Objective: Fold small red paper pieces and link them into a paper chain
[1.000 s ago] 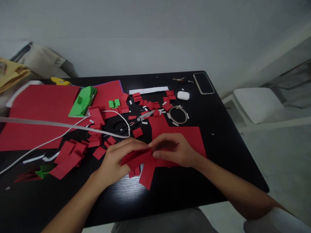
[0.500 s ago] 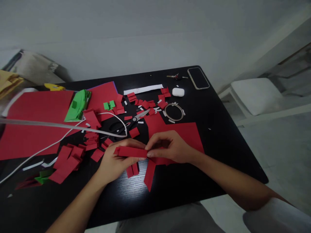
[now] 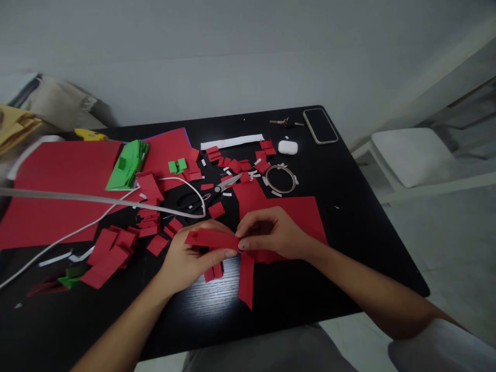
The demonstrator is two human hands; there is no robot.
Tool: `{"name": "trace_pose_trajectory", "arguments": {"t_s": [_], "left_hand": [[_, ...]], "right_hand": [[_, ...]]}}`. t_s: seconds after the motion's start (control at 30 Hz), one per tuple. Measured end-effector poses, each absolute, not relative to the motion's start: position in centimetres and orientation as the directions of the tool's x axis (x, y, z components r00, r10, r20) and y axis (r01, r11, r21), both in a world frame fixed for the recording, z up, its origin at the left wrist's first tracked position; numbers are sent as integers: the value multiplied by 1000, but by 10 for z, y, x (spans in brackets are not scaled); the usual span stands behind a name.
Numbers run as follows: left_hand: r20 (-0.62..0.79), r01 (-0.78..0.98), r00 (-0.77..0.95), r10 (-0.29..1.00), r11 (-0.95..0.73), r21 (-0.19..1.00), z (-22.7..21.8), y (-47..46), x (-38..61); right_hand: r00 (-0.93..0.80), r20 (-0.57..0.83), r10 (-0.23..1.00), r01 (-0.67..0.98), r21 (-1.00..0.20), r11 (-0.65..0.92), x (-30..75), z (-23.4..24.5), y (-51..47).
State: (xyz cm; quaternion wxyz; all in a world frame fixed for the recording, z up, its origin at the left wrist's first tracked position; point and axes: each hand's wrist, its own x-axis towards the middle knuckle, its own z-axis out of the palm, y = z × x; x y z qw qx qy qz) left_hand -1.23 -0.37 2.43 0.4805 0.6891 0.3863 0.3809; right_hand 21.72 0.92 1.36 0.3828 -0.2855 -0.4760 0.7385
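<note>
Both my hands meet over the front middle of a black table (image 3: 349, 248). My left hand (image 3: 189, 258) and my right hand (image 3: 271, 235) pinch a folded red paper strip (image 3: 211, 238) between them, held just above the tabletop. A longer red strip (image 3: 246, 279) hangs down from under my right hand onto the table. A large cut red sheet (image 3: 287, 209) lies beneath my right hand. Two small red pieces (image 3: 214, 271) lie under my left hand.
Black-handled scissors (image 3: 205, 197), a ring of tape (image 3: 281, 179), an earbud case (image 3: 287, 148), a phone (image 3: 320, 125) and keys (image 3: 284, 122) lie behind. Left are big red sheets (image 3: 58, 186), green folded paper (image 3: 127, 165), a white cable (image 3: 89, 223) and piles of red pieces (image 3: 110, 256).
The folded strip rose from the table into a pinch between both hands. The hanging strip swung a little to the right. The view shifted slightly.
</note>
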Motion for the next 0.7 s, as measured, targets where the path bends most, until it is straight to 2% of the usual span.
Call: {"name": "trace_pose_trajectory", "arguments": {"t_s": [0.13, 0.33, 0.57, 0.7], "left_hand": [[168, 159, 391, 905, -246, 956, 25, -4, -12], [167, 138, 353, 921, -228, 964, 26, -4, -8], [47, 84, 427, 903, -91, 992, 28, -2, -9], [-20, -11, 465, 885, 29, 1000, 29, -1, -9]], "right_hand": [[-502, -26, 864, -294, -935, -199, 218, 17, 7], [-487, 231, 842, -172, -971, 167, 222, 20, 8], [-474, 424, 771, -44, -886, 461, 222, 22, 7], [-475, 479, 738, -2, -839, 544, 221, 22, 6]]}}
